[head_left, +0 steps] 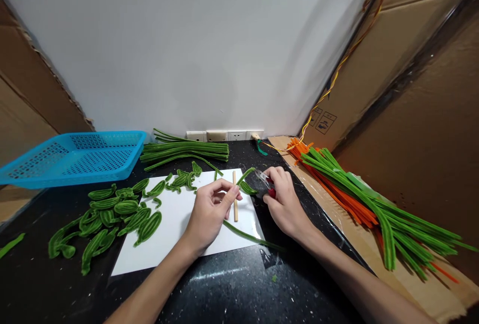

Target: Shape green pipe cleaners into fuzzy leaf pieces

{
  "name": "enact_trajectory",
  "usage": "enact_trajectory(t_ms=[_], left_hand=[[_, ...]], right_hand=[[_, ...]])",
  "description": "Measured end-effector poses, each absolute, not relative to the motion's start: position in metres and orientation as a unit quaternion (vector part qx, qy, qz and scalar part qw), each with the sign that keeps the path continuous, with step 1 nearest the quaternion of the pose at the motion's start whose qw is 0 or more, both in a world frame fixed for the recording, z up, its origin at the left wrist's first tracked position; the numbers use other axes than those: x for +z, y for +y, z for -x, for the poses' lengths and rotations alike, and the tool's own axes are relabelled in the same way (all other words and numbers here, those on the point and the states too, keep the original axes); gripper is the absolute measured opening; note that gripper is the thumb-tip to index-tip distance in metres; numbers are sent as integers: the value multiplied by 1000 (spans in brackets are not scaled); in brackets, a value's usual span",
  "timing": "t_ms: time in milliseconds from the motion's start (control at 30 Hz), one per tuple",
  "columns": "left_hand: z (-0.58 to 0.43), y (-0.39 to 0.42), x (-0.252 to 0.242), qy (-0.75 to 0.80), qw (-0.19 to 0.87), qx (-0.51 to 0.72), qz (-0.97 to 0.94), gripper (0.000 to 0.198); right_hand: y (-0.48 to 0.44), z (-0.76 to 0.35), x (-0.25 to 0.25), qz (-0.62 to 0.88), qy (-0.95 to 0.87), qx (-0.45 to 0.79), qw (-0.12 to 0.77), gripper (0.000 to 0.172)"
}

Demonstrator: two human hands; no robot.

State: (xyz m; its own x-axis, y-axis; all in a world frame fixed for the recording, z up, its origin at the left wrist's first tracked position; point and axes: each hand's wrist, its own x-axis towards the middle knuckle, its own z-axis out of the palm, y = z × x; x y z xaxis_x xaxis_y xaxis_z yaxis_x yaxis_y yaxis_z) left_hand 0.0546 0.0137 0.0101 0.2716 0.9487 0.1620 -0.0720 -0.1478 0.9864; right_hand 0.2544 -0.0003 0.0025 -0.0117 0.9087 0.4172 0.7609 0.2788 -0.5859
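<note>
Two hands, green stem, red-handled pliers, printed symbols on cardboard

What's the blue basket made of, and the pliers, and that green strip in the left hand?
Blue basket: probably plastic, slightly glossy, with neat rows of holes.
Pliers: likely metal, as the tips look silvery; the red handle covering may be plastic or rubber.
Green strip: seemingly soft, fuzzy fibre, matte like velvet; any wire inside is hidden.

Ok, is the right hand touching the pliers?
Touching. The head view shows the right hand gripping the pliers around their red handles.
</note>
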Motion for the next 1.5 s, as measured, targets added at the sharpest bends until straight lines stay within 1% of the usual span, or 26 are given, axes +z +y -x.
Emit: enact_trajectory(t_ms=[167,367,600,1133,1500], left_hand=[[-55,14,7,372,550,473,-579,31],[-55,14,7,376,536,466,-595,31],[-55,13,7,381,526,464,-603,31],[-54,13,4,377,526,457,-610,32],[-54,13,3,374,526,455,-613,31]], right_hand=[[0,-255,1,591,-708,102,373,32],[0,-254,1,594,-714,108,355,32],[1,-255,1,594,-709,99,366,30],[1,-256,-1,602,-710,101,352,31],[3,-257,-2,597,-707,121,358,30]])
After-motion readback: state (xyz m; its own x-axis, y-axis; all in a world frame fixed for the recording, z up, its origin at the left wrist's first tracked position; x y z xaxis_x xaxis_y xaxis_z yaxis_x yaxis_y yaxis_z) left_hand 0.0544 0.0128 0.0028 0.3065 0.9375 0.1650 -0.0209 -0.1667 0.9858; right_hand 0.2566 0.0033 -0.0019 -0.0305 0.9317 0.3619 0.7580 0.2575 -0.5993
